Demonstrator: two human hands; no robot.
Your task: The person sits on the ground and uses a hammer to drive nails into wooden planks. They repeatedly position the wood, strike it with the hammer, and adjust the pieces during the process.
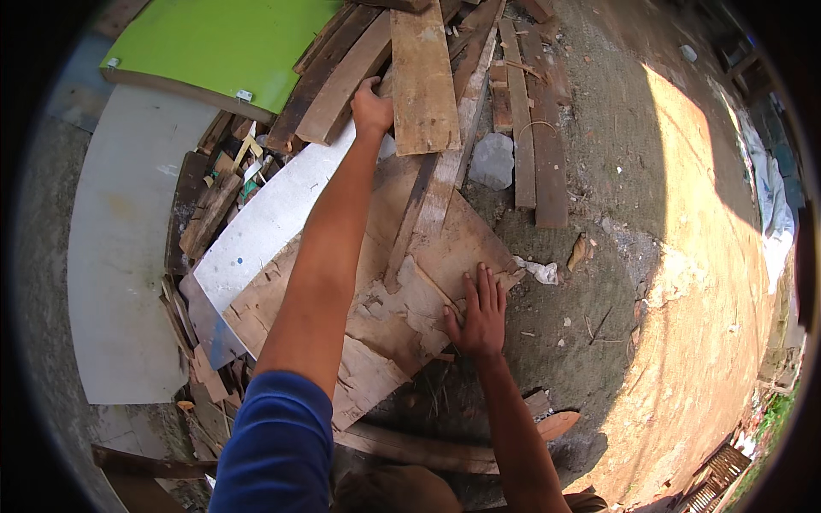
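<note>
My left hand [372,109] reaches far forward into the pile of wood, its fingers curled at the edge of a brown wooden plank [342,81]. Part of its grip is hidden behind the hand. Just right of it lies a wide, lighter board [423,81]. Nearer to me, my right hand [481,316] rests with fingers spread on the right edge of a worn plywood sheet [342,299], whose top layer is peeling. Under my left forearm a white panel [256,239] shows beside the plywood. A long narrow timber [440,197] lies across the sheet.
A green panel [222,51] and a pale grey sheet [128,239] lie on the left. Wood scraps [209,214] fill the gap beside them. Right of the pile are more planks [547,154], a grey stone [492,161] and a partly sunlit dirt floor [684,342].
</note>
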